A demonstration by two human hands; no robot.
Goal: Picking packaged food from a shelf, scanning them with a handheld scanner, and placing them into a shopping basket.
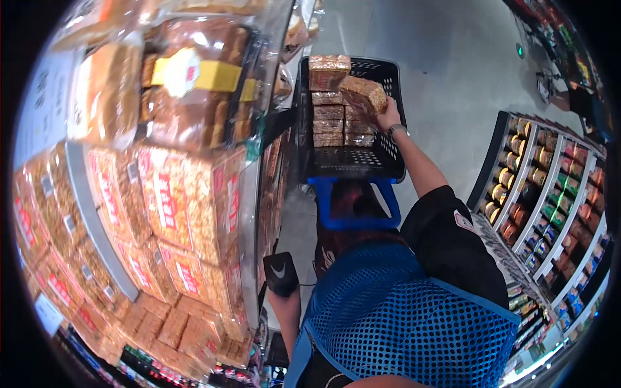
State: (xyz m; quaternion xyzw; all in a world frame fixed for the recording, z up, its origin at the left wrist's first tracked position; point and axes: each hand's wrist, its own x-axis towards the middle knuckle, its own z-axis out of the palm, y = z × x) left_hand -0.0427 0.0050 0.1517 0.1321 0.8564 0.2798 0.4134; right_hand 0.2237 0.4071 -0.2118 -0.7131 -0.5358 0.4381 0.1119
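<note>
While the right arm extends from the lower middle toward the upper middle of the frame, its elbow only slightly bent, the right hand (390, 115) is over the right side of a black basket (358, 167). Its fingers are closed around the right end of a wrapped snack block (363, 94), which is tilted, its right end lower, inside the basket's upper half. A watch (396, 130) circles the wrist, close to the perforated right wall.

At lower centre-left, the left forearm rises almost straight up, and the left hand (283, 305) grips a black handheld device (279, 275); most of its fingers are hidden, so their exact spread does not show.

Stacked snack packs (328, 119) fill the basket's left and middle, and one upright pack (328, 72) reaches its upper left rim. A blue handle (357, 224) juts from the near edge, just in front of the person's body. The loaded shelf (251, 258) stands near on the left, its edge running beside the basket. Grey floor (446, 97) stretches from the basket's right wall to a display rack (550, 200) at the right, well apart from the right hand.
</note>
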